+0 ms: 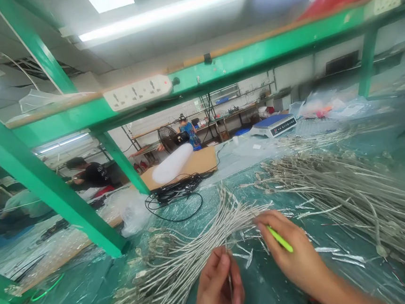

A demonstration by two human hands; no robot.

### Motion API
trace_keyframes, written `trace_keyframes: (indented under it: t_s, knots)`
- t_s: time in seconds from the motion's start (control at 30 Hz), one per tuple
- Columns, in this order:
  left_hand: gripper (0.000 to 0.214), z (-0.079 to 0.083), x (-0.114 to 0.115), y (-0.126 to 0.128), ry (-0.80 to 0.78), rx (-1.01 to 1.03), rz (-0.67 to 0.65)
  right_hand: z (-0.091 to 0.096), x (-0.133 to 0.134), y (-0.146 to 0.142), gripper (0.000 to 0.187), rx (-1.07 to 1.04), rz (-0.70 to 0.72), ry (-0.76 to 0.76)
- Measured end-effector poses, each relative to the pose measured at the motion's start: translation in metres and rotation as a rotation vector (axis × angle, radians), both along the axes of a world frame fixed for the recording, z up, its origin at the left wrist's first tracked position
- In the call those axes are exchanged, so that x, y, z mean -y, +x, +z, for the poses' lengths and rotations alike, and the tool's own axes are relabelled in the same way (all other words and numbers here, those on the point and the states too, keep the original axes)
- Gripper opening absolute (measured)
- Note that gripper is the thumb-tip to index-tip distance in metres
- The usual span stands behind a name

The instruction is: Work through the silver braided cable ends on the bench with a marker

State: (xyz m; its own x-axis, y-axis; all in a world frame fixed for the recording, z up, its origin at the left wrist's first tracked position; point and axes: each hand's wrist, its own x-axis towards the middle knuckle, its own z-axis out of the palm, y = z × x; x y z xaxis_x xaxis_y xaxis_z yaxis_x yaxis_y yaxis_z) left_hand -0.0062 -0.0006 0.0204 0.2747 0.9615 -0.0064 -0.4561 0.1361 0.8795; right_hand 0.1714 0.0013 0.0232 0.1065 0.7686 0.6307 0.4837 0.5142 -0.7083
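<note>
My left hand (217, 285) pinches a single thin grey cable (226, 244) that rises between its thumb and fingers. My right hand (292, 248) grips a slim green tool (280, 240) and rests its fingertips on a fanned bundle of grey cables (183, 253) with metal connector ends. The bundle lies on a teal bench mat (76, 295) covered in clear plastic. Small clear plastic scraps (249, 256) lie between my hands.
A larger heap of grey cables (350, 186) fills the right side. Green frame posts (42, 185) stand at left, with a power strip (137, 92) on the crossbar. A black cable coil (172, 195), a white roll (172, 164) and a scale (274, 124) sit behind. A person (87, 174) works at far left.
</note>
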Motion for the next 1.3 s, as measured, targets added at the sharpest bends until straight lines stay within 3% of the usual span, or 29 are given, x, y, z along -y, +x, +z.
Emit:
trace_keyframes:
  t_s: [0.07,0.33,0.53,1.3]
  knots:
    - [0.024,0.001,0.000,0.000,-0.002,0.012,0.006,0.004,0.000,0.004,0.016,-0.020,0.001,0.024]
    - [0.025,0.000,-0.001,-0.001,-0.008,0.023,0.008,0.018,0.033,-0.012,0.022,0.075,0.285,0.122]
    - [0.028,-0.002,-0.001,-0.001,-0.021,0.020,-0.015,0.021,0.029,-0.015,0.025,0.096,0.404,0.111]
    - [0.025,-0.008,-0.002,-0.001,-0.016,0.032,-0.043,0.017,0.027,-0.017,0.024,0.047,0.445,0.101]
